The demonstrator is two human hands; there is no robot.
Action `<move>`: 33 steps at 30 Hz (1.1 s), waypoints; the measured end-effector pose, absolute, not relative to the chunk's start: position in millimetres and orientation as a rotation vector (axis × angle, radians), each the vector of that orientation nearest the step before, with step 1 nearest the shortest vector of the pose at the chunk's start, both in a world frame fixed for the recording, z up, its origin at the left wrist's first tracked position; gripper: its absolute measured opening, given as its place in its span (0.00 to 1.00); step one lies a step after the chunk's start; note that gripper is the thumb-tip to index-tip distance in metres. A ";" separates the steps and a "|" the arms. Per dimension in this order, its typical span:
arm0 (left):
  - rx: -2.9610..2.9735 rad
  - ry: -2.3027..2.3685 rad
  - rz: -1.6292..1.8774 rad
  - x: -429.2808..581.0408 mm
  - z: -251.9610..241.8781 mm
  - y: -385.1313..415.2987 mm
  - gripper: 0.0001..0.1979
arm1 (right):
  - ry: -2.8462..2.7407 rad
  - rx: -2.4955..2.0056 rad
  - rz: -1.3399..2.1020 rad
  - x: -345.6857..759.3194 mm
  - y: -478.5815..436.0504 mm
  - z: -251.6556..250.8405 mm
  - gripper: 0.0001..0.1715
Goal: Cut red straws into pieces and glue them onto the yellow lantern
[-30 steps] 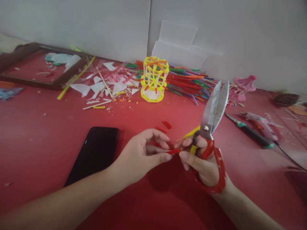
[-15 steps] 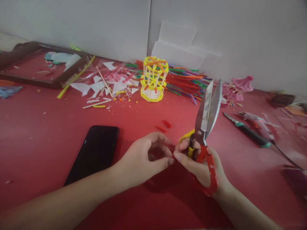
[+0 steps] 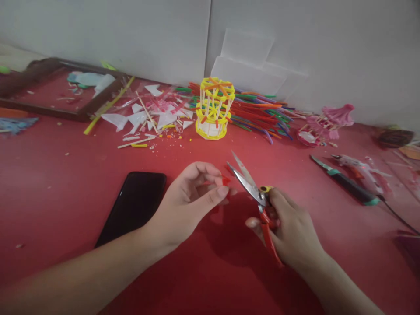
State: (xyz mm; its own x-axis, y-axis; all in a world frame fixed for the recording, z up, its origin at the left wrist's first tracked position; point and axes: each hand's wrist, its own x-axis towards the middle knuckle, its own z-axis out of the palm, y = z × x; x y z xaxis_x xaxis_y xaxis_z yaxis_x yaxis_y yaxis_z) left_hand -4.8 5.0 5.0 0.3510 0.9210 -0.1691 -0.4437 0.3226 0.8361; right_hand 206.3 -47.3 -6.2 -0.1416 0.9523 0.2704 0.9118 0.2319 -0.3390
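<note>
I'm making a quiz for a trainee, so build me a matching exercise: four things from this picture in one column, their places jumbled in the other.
1. Scissors
2. Small red piece
3. Black phone
4. Yellow tower

A. Flat on the table
B. Between left hand fingertips
C. Before the coloured sticks
D. In the right hand

Pairs: 1-D, 2-B, 3-A, 4-C

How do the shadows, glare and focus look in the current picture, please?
Head view: a dark shadow on the red table between left hand and right hand; head view: glints along the scissors; head view: softness overall, the glue gun looking smeared.
</note>
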 end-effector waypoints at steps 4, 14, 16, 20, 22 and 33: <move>0.761 0.713 1.029 -6.1 3.5 3.7 0.08 | -2.153 -1.697 0.132 201.6 -50.0 -7.1 0.26; 0.821 0.664 1.058 -3.6 7.4 3.0 0.10 | -2.181 -1.653 0.089 197.1 -51.3 -5.0 0.26; 0.822 0.675 1.054 -3.3 8.2 2.5 0.09 | -2.173 -1.660 0.089 196.3 -52.0 -5.1 0.26; 0.822 0.699 1.050 -2.9 7.4 2.2 0.09 | -2.165 -1.667 0.083 195.5 -52.7 -5.8 0.26; 0.816 0.710 1.049 -2.8 6.9 2.1 0.09 | -2.164 -1.664 0.059 195.2 -52.7 -6.0 0.26; 0.755 0.710 1.022 -2.4 9.1 2.0 0.10 | -2.138 -1.682 0.058 191.6 -55.0 -5.5 0.27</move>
